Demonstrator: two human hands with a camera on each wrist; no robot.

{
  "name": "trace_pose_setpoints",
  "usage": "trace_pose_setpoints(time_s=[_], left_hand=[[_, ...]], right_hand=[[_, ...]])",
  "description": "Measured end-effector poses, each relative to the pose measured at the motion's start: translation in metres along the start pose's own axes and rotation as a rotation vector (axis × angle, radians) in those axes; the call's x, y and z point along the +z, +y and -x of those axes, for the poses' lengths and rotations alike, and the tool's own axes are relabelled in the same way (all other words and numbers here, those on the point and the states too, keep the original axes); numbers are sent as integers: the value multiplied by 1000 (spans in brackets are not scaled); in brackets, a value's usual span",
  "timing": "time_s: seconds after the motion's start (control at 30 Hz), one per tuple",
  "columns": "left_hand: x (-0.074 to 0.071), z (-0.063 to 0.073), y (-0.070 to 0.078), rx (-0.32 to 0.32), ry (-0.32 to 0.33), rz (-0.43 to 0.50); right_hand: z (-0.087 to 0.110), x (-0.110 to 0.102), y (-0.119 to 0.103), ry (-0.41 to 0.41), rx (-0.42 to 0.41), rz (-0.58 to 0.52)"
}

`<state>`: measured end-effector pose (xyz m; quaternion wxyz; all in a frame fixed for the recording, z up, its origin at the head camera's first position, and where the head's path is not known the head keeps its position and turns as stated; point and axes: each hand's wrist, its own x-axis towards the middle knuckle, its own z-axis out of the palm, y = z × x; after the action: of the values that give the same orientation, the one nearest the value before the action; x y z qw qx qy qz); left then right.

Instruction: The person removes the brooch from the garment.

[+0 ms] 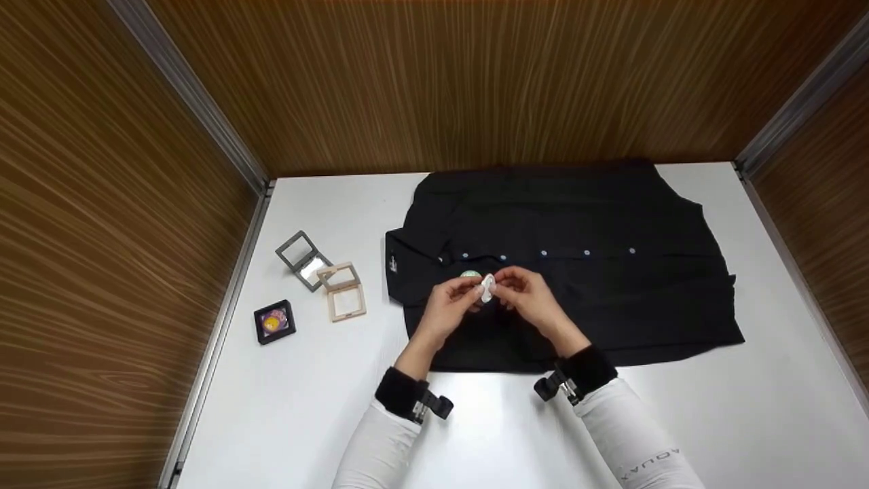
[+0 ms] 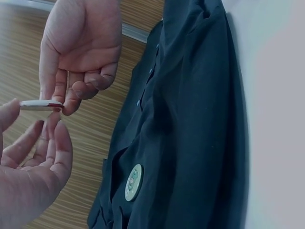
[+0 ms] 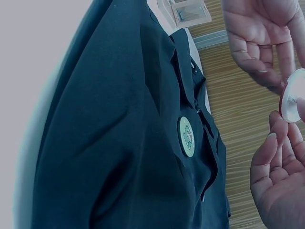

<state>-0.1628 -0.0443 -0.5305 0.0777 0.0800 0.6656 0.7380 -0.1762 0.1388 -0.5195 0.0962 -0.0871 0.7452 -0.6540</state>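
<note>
A round pin badge [image 1: 487,288] with a white back and a red edge is held up over the dark shirt [image 1: 652,299]. My left hand [image 1: 445,312] pinches it from the left, and my right hand [image 1: 533,299] pinches its other side. In the right wrist view the white back of the badge [image 3: 293,98] shows, partly covered by a thumb. Edge-on, the badge [image 2: 40,104] looks thin in the left wrist view. A second badge [image 3: 187,137], pale green with a cartoon figure, lies flat against the shirt just below the hands.
Left of the shirt's collar [image 1: 400,265] lie an open grey display frame [image 1: 289,241] and an open beige frame [image 1: 331,305], touching. Nearer the left edge is a black case [image 1: 260,333] with a yellow and purple badge inside. Wood-patterned walls [image 1: 434,88] bound the white table [image 1: 326,387].
</note>
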Motion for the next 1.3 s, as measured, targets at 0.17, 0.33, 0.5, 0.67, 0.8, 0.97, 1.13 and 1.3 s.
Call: trace_pose_setpoints(time_s=[0.17, 0.33, 0.5, 0.67, 0.8, 0.97, 1.13, 1.3], left_hand=[[-1, -7, -21, -73, -34, 72], [-2, -7, -24, -91, -36, 104], [-8, -5, -28, -73, -15, 75], [-20, -1, -31, -69, 30, -7], [-36, 4, -35, -48, 96, -191], [-55, 10, -41, -7, 190, -454], [-74, 17, -43, -6, 243, -527], [-94, 22, -47, -6, 305, -586]], right_hand=[[0, 0, 1, -37, -20, 31], [-5, 0, 14, -80, -19, 34], [-12, -1, 33, -94, -28, 56], [-11, -3, 37, -90, -12, 137], [-9, -6, 39, -77, -59, 294], [-5, -10, 44, -103, -188, 577], [1, -13, 48, -173, -191, 800], [7, -18, 52, -188, -172, 930]])
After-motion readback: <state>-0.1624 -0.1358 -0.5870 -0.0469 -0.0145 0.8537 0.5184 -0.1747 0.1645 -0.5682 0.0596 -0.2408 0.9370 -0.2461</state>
